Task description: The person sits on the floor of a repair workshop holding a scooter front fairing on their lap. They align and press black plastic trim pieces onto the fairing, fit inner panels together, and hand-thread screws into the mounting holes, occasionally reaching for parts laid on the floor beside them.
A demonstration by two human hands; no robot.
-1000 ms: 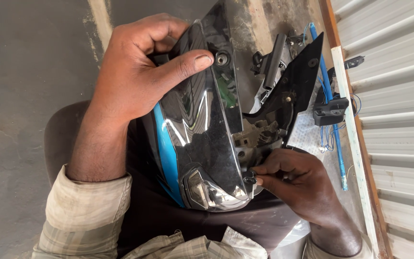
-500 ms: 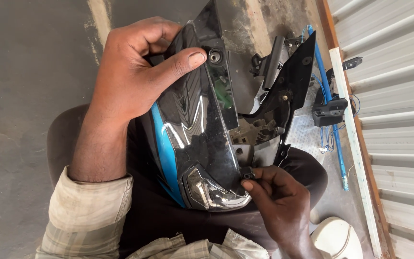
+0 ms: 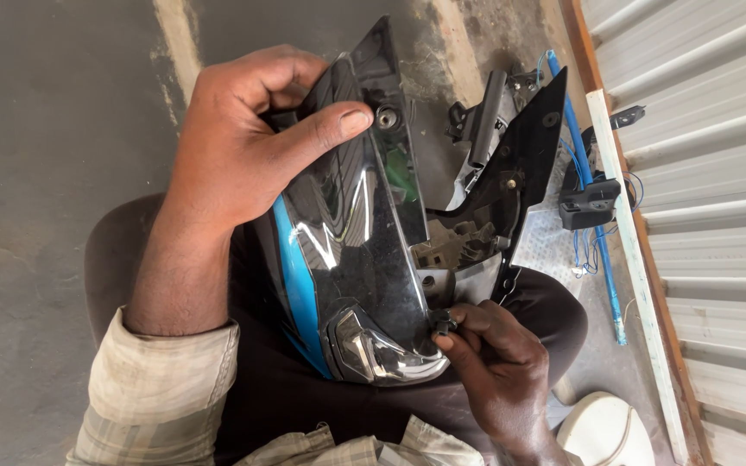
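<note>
Left hand (image 3: pixel 243 147) is clamping the top of the glossy black-and-blue fairing panel (image 3: pixel 351 233), thumb pressing across its face; panel is lying on the lap. Right hand (image 3: pixel 494 362) is pinching a small black clip (image 3: pixel 443 322) at the panel's lower edge, beside the chrome lamp lens (image 3: pixel 382 355).
</note>
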